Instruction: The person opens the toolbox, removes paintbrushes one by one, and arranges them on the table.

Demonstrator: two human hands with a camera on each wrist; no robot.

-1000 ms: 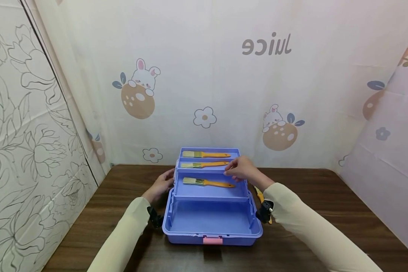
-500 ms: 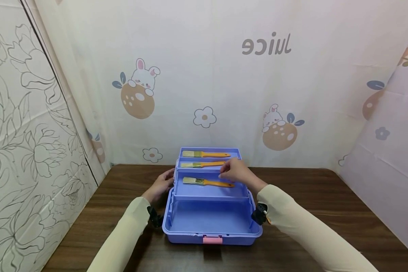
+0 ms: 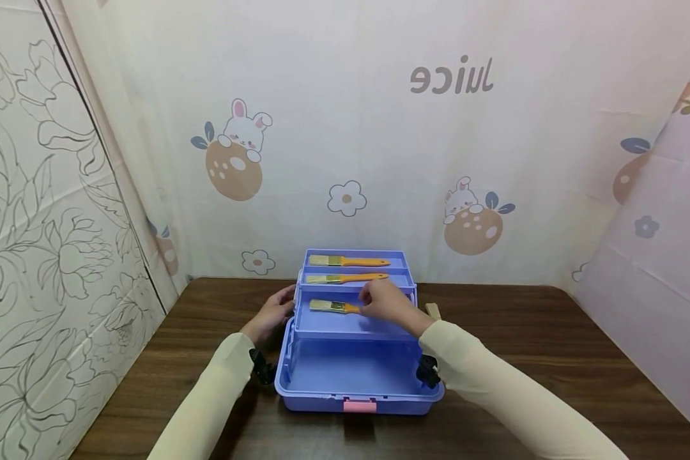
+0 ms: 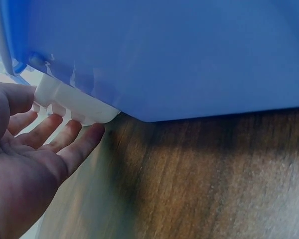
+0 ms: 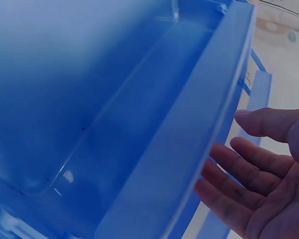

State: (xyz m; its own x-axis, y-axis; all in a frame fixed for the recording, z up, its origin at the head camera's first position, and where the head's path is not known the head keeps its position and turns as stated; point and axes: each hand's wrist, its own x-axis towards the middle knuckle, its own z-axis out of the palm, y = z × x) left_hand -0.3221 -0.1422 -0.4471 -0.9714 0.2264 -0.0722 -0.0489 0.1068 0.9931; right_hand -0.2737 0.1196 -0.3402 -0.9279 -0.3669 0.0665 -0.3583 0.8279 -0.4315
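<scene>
A blue-purple toolbox (image 3: 362, 407) stands with its stepped trays raised. One paintbrush with a yellow handle lies in each of three tiers: top paintbrush (image 3: 351, 261), middle paintbrush (image 3: 347, 278), lower paintbrush (image 3: 328, 306). My right hand (image 3: 388, 301) is over the lower tray and hides most of that handle. In the right wrist view its fingers are loosely bent, thumb apart, with nothing between them. At the rear left side of the toolbox, my left hand (image 3: 275, 311) holds a pale part (image 4: 74, 99) of the box between thumb and fingertips.
The toolbox stands on a dark wooden table (image 3: 529, 358) with a patterned curtain (image 3: 345, 128) behind. Right of the box, another brush's pale bristle end (image 3: 433, 311) shows past my right wrist. A pink latch (image 3: 359, 407) is on the box front.
My right hand has moved left and down, from beside the middle brush's handle to over the lower brush's handle, now hiding it. My left hand and the toolbox stay put.
</scene>
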